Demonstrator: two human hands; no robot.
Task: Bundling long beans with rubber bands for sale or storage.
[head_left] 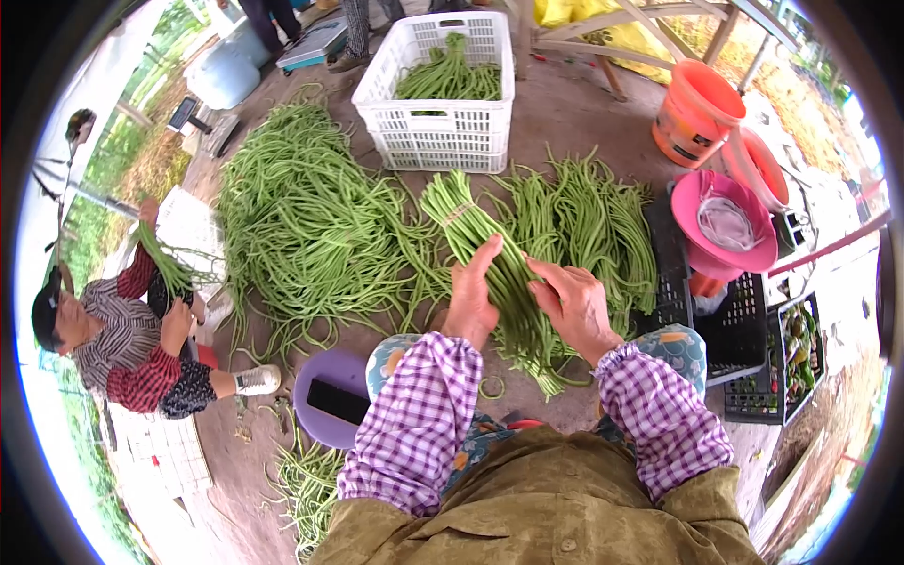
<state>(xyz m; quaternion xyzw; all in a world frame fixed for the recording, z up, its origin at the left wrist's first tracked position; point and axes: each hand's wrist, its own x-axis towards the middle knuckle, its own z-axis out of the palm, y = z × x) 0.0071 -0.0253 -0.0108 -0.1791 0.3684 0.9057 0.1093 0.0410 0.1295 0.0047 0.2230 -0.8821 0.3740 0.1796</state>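
Between my two hands is a thick bundle of green yardlong beans (505, 282), tilted, its upper end bound by a thin band (458, 214). My left hand (474, 293) grips its left side with the thumb laid along the beans. On the right side, my right hand (575, 307) holds the bundle with bent fingers. The bundle's lower ends hang down between my knees. Behind it to the right lies a row of straightened beans (586, 233). A large tangled heap of beans (304, 226) spreads over the ground to the left.
A white plastic crate (438, 138) with beans inside stands ahead. Orange buckets (696, 120), a pink hat (685, 205) and black crates (734, 332) are at right. A purple basin (318, 417) sits by my left knee. At left, a seated person (127, 332) holds beans.
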